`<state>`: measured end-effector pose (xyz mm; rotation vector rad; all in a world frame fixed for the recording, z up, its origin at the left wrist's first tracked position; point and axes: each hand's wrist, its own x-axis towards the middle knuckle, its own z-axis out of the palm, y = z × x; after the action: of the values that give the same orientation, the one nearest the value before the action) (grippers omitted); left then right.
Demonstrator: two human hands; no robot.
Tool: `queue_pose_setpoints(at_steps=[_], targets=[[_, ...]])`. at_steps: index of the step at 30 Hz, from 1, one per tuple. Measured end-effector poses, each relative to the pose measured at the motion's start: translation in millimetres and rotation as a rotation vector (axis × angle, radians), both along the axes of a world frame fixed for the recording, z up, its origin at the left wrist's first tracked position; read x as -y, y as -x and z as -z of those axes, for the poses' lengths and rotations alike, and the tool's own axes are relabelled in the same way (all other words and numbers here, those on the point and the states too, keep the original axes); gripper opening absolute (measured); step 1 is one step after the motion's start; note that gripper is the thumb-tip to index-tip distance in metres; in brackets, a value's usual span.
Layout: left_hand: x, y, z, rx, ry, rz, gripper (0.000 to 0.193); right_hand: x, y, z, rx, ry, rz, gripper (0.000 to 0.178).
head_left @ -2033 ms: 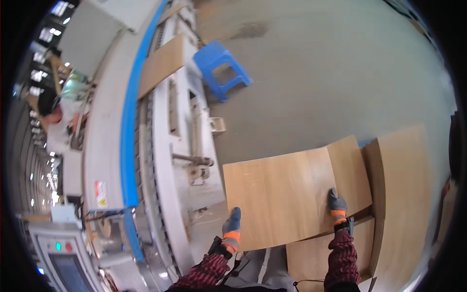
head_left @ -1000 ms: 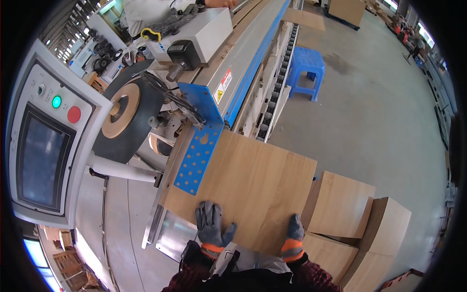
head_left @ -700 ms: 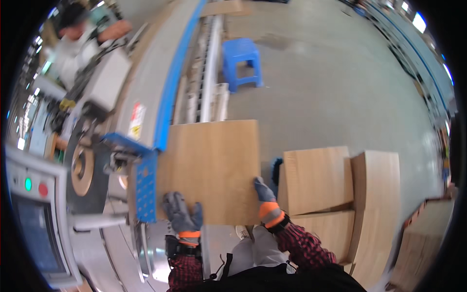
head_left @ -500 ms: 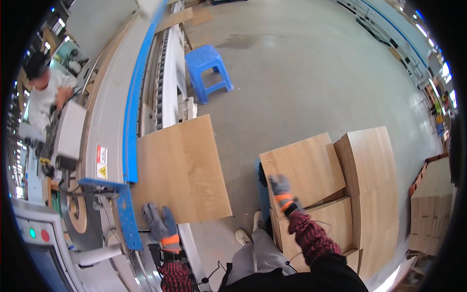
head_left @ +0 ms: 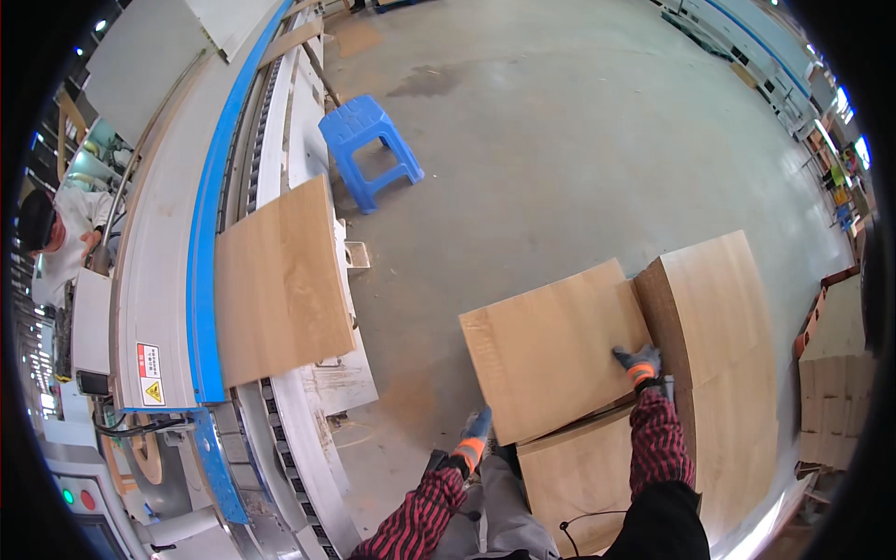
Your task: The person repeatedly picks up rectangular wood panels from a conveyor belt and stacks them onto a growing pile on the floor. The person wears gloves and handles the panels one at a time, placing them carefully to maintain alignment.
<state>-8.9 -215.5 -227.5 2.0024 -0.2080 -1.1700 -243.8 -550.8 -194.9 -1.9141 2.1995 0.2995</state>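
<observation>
Rectangular brown wood-grain board (head_left: 555,350): the grey-gloved right hand (head_left: 640,362) rests at its right edge, thumb apart; the grey-gloved left hand (head_left: 475,427) flanks its near-left corner, finger spread indeterminable.

Boards stand on both sides of a shop-floor worker, machine to the left, stacks to the right.
A board (head_left: 285,280) lies along the right side of the long machine (head_left: 154,252), with a stool (head_left: 359,126) on the floor (head_left: 560,140) beyond it and a co-worker (head_left: 70,233) across the machine. At right, the worker's left hand (head_left: 474,429) is at the near-left corner of a stack's top board (head_left: 560,345), the right hand (head_left: 639,359) at its right edge; another stack (head_left: 723,373) stands just beyond.
</observation>
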Motion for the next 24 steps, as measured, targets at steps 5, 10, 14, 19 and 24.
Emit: queue_pose_setpoints(at_steps=[5, 10, 14, 19, 24], targets=[[5.6, -30.6, -15.2, -0.142, 0.006, -0.329, 0.067, -42.8, -5.1, 2.2, 0.164, -0.059, -0.024, 0.081], [-57.7, -41.7, -116.0, 0.189, -0.065, -0.353, 0.056, -75.9, -25.5, 6.6, 0.616, -0.434, 0.079, 0.077], [-139.9, -11.9, -206.7, 0.277, -0.116, -0.576, 0.051, -158.4, -46.4, 7.0, 0.804, -0.288, -0.374, 0.052], [-252.8, 11.5, -302.2, 0.421, -0.647, -0.691, 0.054, -259.5, -80.0, -48.8, 0.662, -0.457, -0.161, 0.062], [-307.5, 23.7, -338.0, 0.964, -0.724, -0.463, 0.061, -334.0, -98.3, -132.8, 1.008, -0.599, -0.062, 0.032]])
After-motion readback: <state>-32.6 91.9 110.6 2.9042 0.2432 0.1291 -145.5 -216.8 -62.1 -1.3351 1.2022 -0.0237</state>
